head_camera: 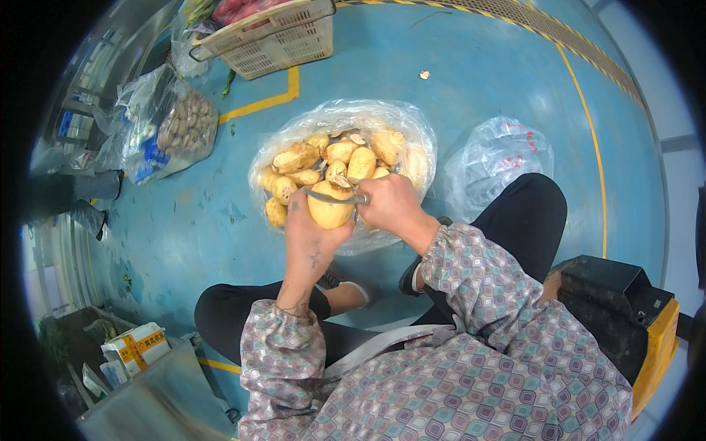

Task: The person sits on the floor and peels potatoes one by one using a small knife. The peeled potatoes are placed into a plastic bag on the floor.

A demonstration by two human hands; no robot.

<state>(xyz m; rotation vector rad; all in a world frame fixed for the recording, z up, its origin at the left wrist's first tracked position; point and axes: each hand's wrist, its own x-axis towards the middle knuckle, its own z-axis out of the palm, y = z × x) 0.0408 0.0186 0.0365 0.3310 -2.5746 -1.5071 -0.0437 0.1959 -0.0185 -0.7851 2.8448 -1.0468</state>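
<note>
My left hand (311, 234) grips a pale yellow lotus root segment (331, 212) from below and the left side. In my right hand (392, 204) is the handle of a small metal blade (331, 198), perhaps a knife or a peeler, lying across the upper part of that segment. Brown trimmings show just beyond the blade. Beneath and beyond both hands, a clear plastic bag (424, 129) lies spread wide on the floor. Several lotus root segments (297, 158) and loose peelings fill it; one segment on the left shows holes at its cut end.
Right of the bag sits another clear plastic bag (496, 160) with red print. A plastic crate (278, 49) of produce stands at the far side. Left is a bag (187, 118) of brown produce. A bin (160, 391) holding boxes is lower left; a black-and-yellow case (601, 297) stands right.
</note>
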